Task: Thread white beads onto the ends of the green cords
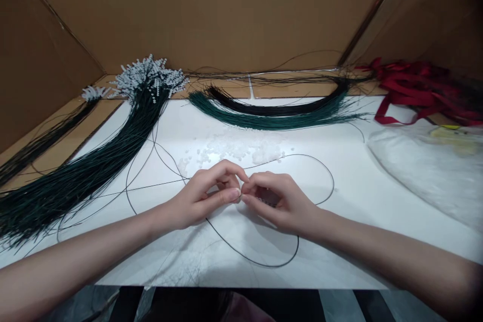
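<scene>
Thin black wire [277, 265]: looped on counter [358, 186], running left to right. Left hand [206, 193] and right hand [279, 198] both pinch it at centre, fingertips meeting, equally near. Beads [241, 148] lie just beyond.

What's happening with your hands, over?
Left hand and right hand pinch thin dark wire, fingertips meeting. Wire loops over white sheet. Small clear beads piled just beyond.

On the white surface [358, 246] the left hand [204, 195] and the right hand [281, 202] pinch a thin wire [294, 155], their fingers [226, 195] touching. The wire loops around them. A pile of clear beads [241, 148] lies just behind. A big bunch of green wires [94, 166] with white bead tips lies to the left, red ribbons [418, 88] far right
</scene>
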Tool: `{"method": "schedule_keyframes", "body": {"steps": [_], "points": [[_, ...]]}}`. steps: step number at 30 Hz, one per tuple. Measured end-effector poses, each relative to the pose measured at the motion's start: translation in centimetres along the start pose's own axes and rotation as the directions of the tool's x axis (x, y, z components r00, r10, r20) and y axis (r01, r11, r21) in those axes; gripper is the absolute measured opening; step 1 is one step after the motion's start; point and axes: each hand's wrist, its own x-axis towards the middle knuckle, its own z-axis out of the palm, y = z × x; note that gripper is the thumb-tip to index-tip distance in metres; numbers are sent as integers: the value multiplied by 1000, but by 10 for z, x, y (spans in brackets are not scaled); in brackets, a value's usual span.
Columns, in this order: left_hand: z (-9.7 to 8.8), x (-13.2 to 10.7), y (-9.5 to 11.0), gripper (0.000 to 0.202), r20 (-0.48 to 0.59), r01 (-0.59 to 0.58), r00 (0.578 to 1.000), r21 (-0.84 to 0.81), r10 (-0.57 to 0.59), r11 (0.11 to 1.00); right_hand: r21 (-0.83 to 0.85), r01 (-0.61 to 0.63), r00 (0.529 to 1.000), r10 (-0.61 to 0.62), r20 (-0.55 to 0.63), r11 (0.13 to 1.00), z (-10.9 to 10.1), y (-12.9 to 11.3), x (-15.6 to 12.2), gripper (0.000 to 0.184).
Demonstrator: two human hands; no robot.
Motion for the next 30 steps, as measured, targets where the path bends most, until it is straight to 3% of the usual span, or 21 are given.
{"method": "schedule_keyframes", "body": {"steps": [11, 16, 21, 30], "points": [[5, 1, -7, 18, -12, -77, 997, 105, 79, 991, -17, -14, 1000, 14, -1, 1000, 1, 0, 1, 11], [6, 2, -7, 19, -20, -47, 999, 128, 50, 991, 49, -112, 993, 113, -32, 993, 1, 0, 1, 9], [5, 4, -3, 22, 25, -40, 999, 159, 37, 986, 135, -133, 986, 145, -83, 982, 2, 2, 0, 14], [6, 4, -9, 25, 110, -84, 992, 203, 63, 975, 201, -114, 991, 126, -52, 973, 3, 6, 1, 23]]}}
